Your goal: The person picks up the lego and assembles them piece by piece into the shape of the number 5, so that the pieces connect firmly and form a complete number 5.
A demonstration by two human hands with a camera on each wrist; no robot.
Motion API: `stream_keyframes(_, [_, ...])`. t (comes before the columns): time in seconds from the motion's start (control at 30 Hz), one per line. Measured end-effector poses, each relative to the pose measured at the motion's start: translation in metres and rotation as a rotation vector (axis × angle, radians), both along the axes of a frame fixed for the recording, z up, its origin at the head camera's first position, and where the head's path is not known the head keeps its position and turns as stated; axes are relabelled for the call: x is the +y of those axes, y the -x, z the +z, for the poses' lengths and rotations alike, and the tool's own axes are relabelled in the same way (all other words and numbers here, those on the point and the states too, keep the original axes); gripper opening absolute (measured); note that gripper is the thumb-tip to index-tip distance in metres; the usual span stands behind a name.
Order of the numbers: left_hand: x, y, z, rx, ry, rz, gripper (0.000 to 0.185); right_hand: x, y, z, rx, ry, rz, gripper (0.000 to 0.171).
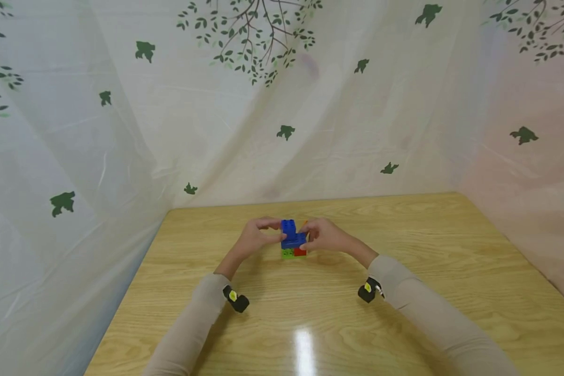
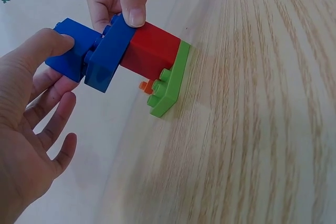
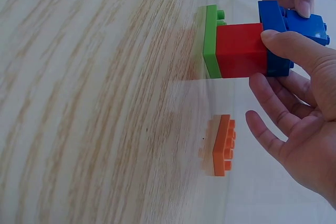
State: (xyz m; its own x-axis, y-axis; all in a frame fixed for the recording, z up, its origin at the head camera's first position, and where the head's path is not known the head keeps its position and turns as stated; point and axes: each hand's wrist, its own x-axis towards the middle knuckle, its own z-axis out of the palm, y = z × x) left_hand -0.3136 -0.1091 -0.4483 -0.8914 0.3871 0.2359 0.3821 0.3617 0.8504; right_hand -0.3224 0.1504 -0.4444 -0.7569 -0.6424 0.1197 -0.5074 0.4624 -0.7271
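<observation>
- Left hand [image 1: 258, 235]: partly closed; thumb and fingers pinch the upper blue brick [image 2: 73, 51] from opposite faces. The lower fingers are loosely bent and free of the brick.
- Right hand [image 1: 330, 236]: partly closed; it grips the right end of the lower blue brick [image 2: 108, 53] between thumb and fingers. The thumb tip lies at the seam with the red block [image 3: 240, 51]; the little finger extends clear.
- Brick stack: located on the worktop [image 1: 404, 292], between the two hands.
- Base: a green plate [image 3: 210, 45], with the red block on its right portion and bare studs at the left.
- Upper section: the lower blue brick tops the red block and overhangs the green studs; the upper blue brick is at its left end. Full seating of that joint cannot be confirmed.
- Orange plate [image 3: 222, 145]: lies on the worktop, near the stack and apart from it, studs upward.
</observation>
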Motion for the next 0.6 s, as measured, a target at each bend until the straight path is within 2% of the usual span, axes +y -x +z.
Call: stream_keyframes(0.6, [-0.0033,-0.0035,0.0032,-0.016,0.019,0.001,0.039,-0.0005,-0.0036,0.0033,-0.003,-0.002,-0.003,0.028])
